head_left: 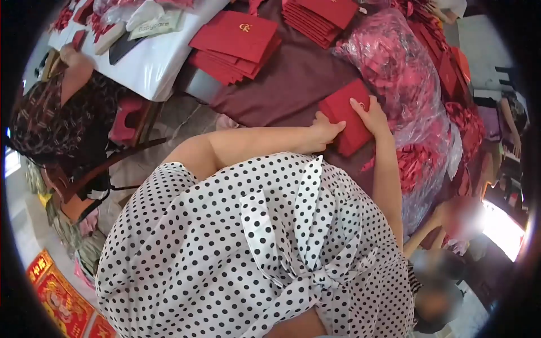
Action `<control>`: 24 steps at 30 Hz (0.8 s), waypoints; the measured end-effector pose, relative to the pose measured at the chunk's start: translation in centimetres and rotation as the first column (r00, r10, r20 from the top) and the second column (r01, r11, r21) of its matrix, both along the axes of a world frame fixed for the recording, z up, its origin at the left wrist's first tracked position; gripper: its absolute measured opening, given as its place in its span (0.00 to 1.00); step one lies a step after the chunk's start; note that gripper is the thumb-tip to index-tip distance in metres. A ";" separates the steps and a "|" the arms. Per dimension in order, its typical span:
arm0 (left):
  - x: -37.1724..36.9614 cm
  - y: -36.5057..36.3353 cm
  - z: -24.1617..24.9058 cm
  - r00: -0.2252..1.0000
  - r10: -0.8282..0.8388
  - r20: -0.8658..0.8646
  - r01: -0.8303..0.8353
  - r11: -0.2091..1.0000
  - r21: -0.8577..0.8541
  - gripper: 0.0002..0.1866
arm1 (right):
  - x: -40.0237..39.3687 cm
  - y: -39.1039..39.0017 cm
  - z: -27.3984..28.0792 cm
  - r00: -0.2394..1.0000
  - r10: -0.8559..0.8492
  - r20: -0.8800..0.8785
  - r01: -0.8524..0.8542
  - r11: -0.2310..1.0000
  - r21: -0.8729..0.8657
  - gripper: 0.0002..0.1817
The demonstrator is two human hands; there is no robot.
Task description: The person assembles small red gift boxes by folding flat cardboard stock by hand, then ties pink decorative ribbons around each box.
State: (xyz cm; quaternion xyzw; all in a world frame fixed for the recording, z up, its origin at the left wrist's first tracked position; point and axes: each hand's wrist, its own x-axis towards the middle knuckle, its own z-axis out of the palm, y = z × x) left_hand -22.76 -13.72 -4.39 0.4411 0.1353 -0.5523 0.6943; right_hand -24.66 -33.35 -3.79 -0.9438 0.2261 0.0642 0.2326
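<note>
Between my hands is a small pile of flat red paper packets [350,138], set at a slant over the dark red tablecloth. My left hand [327,132] grips the left edge, thumb lying on top and the other fingers mostly hidden. On the right side, my right hand [373,117] is closed round the edge, thumb across the top face and partly over a gold mark. Farther back lies a stack of similar red packets [236,36], the top one bearing a gold emblem. Another red stack [319,19] sits at the far edge of view.
Clear plastic bags [389,62] bulging with red material border my right arm. A white table [149,70] at upper left carries a dark phone [125,48] and a white packet [155,25]. One person [62,112] sits at left; others are at lower right.
</note>
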 end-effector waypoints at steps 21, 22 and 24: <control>0.4 4.4 3.5 0.975 0.214 0.069 -0.216 0.976 0.032 0.53 | -1.9 2.5 4.4 0.998 -0.051 0.044 0.030 0.921 0.388 0.43; 0.6 4.4 2.8 0.976 0.207 0.070 -0.209 0.978 0.025 0.53 | -2.1 3.0 5.4 0.993 -0.001 0.117 -0.039 0.943 0.332 0.42; 1.0 4.4 0.6 0.970 0.212 0.118 -0.208 0.977 -0.044 0.51 | -2.9 4.7 8.2 0.985 0.026 0.171 -0.071 0.963 0.262 0.39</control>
